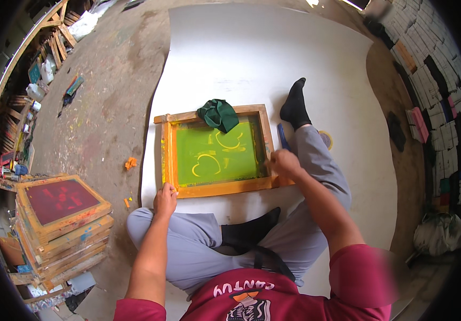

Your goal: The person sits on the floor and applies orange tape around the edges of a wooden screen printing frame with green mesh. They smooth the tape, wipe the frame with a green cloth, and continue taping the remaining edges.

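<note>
A wooden screen-printing frame (217, 191) with green mesh and yellow curved outlines lies flat before me on a white sheet. My left hand (166, 200) is closed on its near left corner. At the right rail, my right hand (285, 162) has its fingers curled together; what they hold, if anything, is hidden. A crumpled dark green cloth (217, 114) rests over the far rail and part of the mesh. Between the frame and my outstretched leg lies a blue tool (283, 136), partly hidden. Beyond that leg, a round yellow-rimmed object (326, 140) shows in part.
The white sheet (268, 48) spreads over a stained concrete floor (118, 91). Several wooden frames form a stack (64, 214) at the left, beside a cluttered shelf (14, 128). Piled white bundles (428, 59) line the right. An orange scrap (130, 163) lies left of the sheet.
</note>
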Demonstrator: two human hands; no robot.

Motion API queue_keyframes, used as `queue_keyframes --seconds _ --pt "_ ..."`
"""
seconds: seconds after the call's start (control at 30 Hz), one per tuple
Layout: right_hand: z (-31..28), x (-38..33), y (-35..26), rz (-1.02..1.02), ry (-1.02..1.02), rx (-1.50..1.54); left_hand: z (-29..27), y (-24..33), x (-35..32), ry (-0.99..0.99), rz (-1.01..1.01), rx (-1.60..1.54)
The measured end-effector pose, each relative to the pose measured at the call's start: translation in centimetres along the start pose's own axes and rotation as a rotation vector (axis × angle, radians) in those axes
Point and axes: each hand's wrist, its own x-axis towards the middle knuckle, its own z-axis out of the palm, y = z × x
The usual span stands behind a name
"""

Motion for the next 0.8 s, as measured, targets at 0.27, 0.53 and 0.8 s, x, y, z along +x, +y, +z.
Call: queue_keyframes --seconds 0.27,0.53,0.8 --pt "2.2 7.1 4.7 0.226 0.315 -0.138 -0.2 -0.4 -0.1 -0.010 -0.015 -0.037" --pt "3.7 6.7 6.0 0.213 0.370 -0.057 0.0 -0.2 0.1 0.003 0.027 -0.042" --pt "0.8 -3.7 0.1 0.312 0.548 0.403 0.0 -0.2 0.0 0.021 0.007 -0.028"
